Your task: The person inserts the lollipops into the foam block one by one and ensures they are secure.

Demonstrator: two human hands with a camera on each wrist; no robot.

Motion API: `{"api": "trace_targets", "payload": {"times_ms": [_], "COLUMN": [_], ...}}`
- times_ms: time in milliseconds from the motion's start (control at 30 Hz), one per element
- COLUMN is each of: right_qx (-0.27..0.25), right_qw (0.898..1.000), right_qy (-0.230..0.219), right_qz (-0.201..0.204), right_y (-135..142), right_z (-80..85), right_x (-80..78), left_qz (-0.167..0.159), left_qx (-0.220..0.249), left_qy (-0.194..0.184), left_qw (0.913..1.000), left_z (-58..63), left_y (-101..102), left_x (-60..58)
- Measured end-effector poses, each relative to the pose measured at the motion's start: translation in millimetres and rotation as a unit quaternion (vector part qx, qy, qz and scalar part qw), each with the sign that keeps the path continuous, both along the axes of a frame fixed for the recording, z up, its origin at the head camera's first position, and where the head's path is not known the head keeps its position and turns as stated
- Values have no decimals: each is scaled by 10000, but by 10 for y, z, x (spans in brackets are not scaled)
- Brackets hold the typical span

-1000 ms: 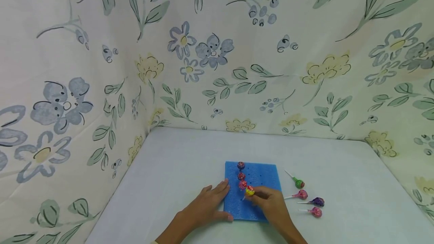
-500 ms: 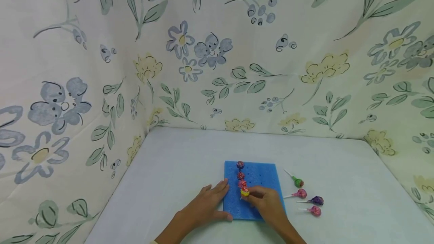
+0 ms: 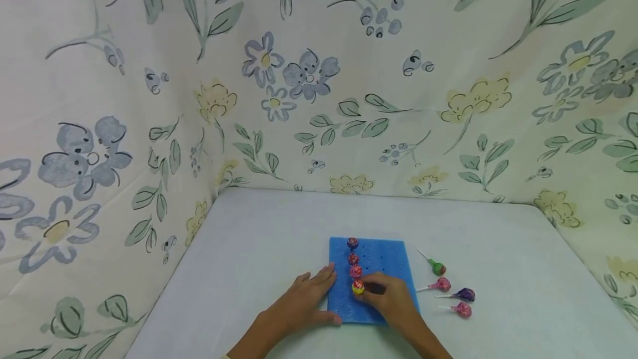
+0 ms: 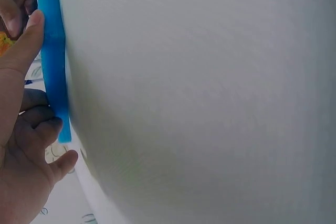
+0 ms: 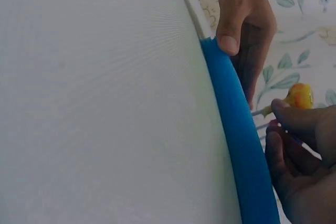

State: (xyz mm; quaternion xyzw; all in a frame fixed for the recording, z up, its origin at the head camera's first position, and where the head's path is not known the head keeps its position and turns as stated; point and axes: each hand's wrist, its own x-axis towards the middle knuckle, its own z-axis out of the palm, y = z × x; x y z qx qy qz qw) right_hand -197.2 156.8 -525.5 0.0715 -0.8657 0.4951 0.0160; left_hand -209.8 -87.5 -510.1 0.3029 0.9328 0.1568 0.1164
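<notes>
Floral cloth point(image 3: 309, 143) hangs behind and to the left of a white table point(image 3: 269, 237). On the table lies a blue foam board point(image 3: 344, 306), its surface marked with small dark holes point(image 3: 382, 257). The left hand point(image 3: 306, 303) rests at the board's left side, fingers extended against the edge and thumb spread toward the near corner. The right hand point(image 3: 391, 298) is over the board, pinching a yellow lollipop point(image 3: 358, 287) by its stick, just below the head; the stick points down at the board, but whether its tip sits in a hole cannot be told. Directly beyond it, in line, a pink-red lollipop point(image 3: 355, 271), a red lollipop point(image 3: 353, 259) and a dark lollipop point(image 3: 353, 243) stand on the board. Right of the board, a green lollipop point(image 3: 439, 268), two pink lollipops point(image 3: 442, 284) and a purple lollipop point(image 3: 466, 295) lie on the table, apart from each other.
</notes>
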Motion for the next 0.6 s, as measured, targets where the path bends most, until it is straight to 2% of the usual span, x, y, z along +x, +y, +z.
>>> {"api": "trace_targets", "payload": {"times_ms": [133,367,533,600], "right_qx": [-65,-460,-834,-826], "right_qw": [9996,9968,9930,9926], "right_qy": [-261,-547,-475,-386], "right_qz": [2,-353,-692,-802], "right_y": [115,386,612,701], "right_z": [43,133,200,225], "right_x": [31,96,149,177], "left_qz": [33,152,161,150], "left_qx": [-27,-31,-21,-20], "left_qy": [-33,-108,-74,-59], "left_qw": [10000,9998,9998,9999], "left_z": [7,6,4,7], "left_y": [7,13,21,24], "left_x": [5,15,14,16]}}
